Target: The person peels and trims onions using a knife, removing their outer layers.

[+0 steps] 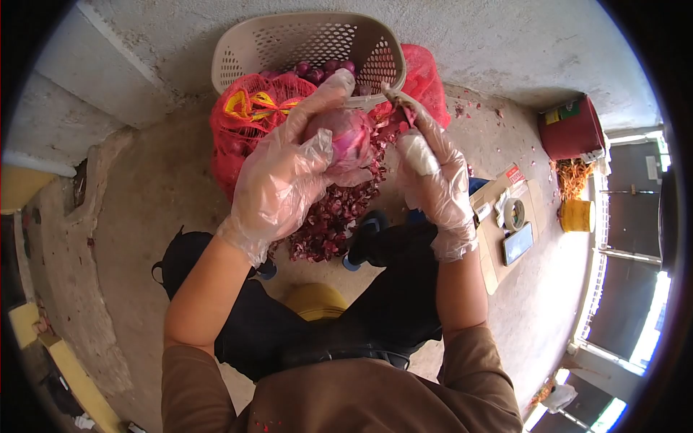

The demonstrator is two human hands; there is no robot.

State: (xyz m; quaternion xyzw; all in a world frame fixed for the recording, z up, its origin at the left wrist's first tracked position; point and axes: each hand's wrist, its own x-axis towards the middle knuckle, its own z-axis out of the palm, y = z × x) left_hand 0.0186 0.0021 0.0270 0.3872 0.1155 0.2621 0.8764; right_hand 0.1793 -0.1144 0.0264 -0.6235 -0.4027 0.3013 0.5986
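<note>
My left hand [278, 177], in a clear plastic glove, is wrapped round a large red onion [341, 141] with some glossy purple surface bared. Beside it, my right hand [437, 169], also gloved, is closed with dark red onion skin [406, 115] between thumb and fingers. Something white, like a wrapping, shows on its thumb side; whether a small tool is also held there I cannot make out. Below both hands, a heap of loose red onion skins [325, 224] lies on the floor.
A beige perforated basket [307, 29] holding several red onions stands against the wall. Red mesh sacks [227, 162] flank it. On the right are cardboard [491, 252], a tape roll [514, 214], a phone [517, 244] and a dark red bucket [572, 130]. A yellow seat [315, 302] is beneath me.
</note>
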